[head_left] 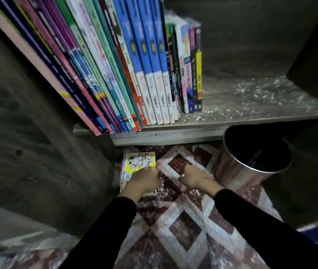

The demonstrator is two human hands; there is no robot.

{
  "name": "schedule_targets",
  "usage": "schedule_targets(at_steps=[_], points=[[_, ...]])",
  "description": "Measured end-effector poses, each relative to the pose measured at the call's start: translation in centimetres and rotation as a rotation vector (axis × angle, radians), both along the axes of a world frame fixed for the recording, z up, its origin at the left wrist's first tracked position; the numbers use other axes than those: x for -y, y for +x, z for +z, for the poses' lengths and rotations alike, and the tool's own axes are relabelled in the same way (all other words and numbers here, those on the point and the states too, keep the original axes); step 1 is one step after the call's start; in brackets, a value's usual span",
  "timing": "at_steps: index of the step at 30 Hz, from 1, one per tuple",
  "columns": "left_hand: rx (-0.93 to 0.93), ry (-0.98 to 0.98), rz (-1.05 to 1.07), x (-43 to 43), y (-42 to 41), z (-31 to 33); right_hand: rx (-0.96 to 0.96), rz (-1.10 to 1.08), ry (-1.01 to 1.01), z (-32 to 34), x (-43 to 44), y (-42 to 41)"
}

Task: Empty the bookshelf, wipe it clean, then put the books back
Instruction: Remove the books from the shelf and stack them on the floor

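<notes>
Bookshelf: bottom shelf is in the upper half of the frame. A row of books still stands on it, leaning left and filling the left and centre. The right part of the board is bare, with white specks on it.

One yellow-cover book lies flat on the tiled floor, lower centre-left, just below the shelf edge. Edges of more books show under it on its left side.

Left hand rests on that book's lower right, knuckles up, fingers bent at the right edge. Can't tell if that's a grip or just contact: too blurred.

Right hand is just right of it over the bare tiles, fingers clenched, nothing visible in them. Hands are close but apart. Both sleeves are black.

A shiny metal bin stands on the floor at centre right, under the shelf edge.
</notes>
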State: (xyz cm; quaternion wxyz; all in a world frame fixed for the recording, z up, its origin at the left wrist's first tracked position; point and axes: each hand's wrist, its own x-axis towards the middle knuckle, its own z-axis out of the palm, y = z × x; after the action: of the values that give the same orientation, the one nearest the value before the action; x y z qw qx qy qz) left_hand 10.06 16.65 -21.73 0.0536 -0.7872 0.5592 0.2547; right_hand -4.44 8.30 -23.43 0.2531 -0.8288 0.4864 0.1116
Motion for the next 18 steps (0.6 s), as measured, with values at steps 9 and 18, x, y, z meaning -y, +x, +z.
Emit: schedule_targets(at_steps=[9,18], points=[[0.324,-0.656,-0.278,1.6,-4.1,13.4,0.197,-0.061,-0.303,12.6,1.2,-3.9],[0.73,-1.087,-0.178,5.7,-4.3,24.5,0.694,-0.166,-0.509,18.5,5.0,-1.5]])
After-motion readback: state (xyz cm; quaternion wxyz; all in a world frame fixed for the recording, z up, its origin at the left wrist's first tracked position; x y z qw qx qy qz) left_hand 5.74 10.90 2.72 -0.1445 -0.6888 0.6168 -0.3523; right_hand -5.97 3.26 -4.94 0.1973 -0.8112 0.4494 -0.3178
